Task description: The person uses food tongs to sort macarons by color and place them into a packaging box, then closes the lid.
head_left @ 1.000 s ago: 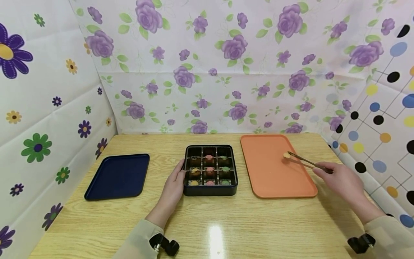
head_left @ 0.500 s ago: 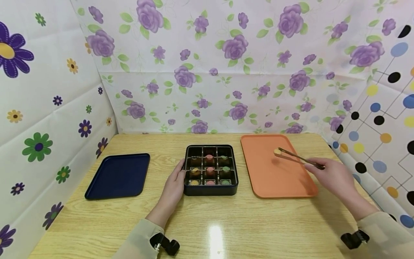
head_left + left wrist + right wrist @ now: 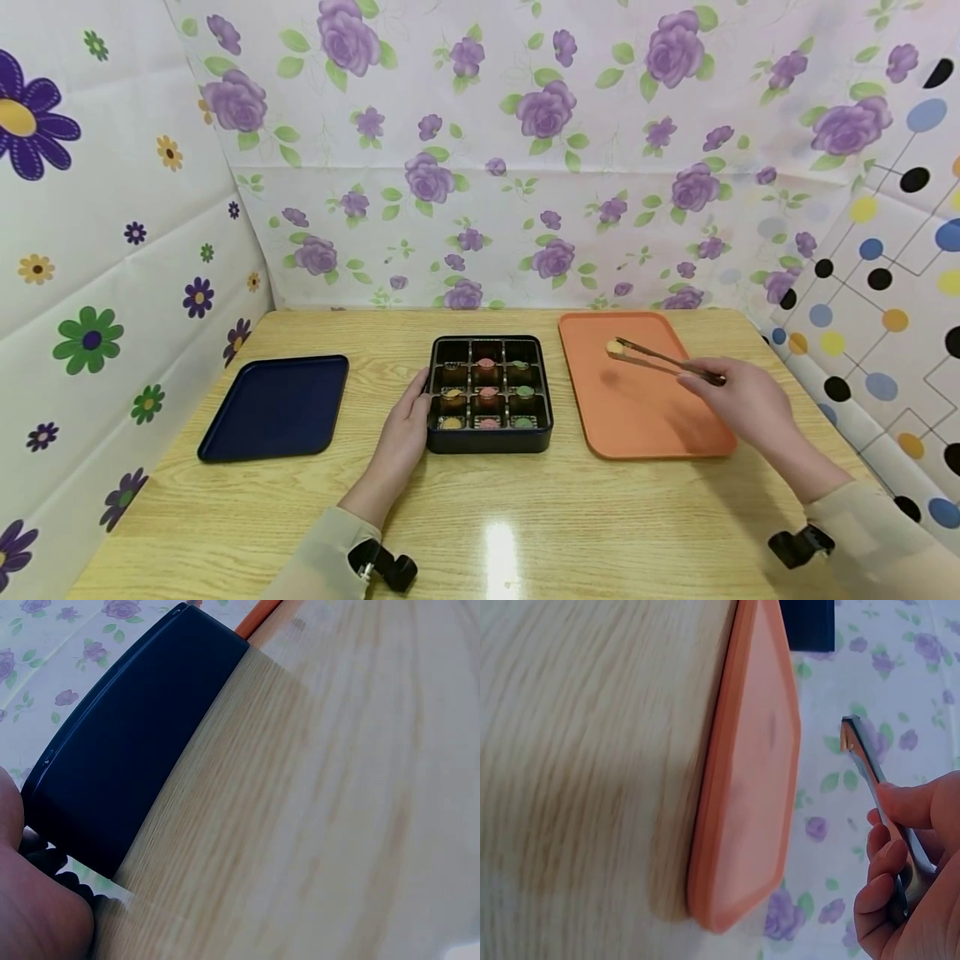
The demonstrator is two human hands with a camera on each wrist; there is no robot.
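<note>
My right hand (image 3: 742, 404) grips metal tongs (image 3: 663, 358) above the orange tray (image 3: 645, 417). Between the tong tips is a small pale-yellow round sweet (image 3: 615, 347), whose exact kind is unclear. In the right wrist view, thumb and fingers curl round the tongs (image 3: 874, 769). Extended fingers of my left hand (image 3: 403, 429) rest along the left side of a black divided box (image 3: 489, 442). Yellow, pink and green sweets (image 3: 487, 392) sit in its compartments; the back-left compartment shows only a dark liner. The left wrist view shows the box's black wall (image 3: 142, 727) beside my hand.
A dark blue tray (image 3: 277, 408) lies to the left on the wooden table (image 3: 450, 525). The orange tray stands just right of the box, a narrow gap between them. A floral sheet (image 3: 495, 233) rises behind the table, with patterned sheets at both sides.
My right hand has moved left with the tongs and the yellow sweet, from the orange tray's right side towards its left edge. My left hand and the box have stayed put.
</note>
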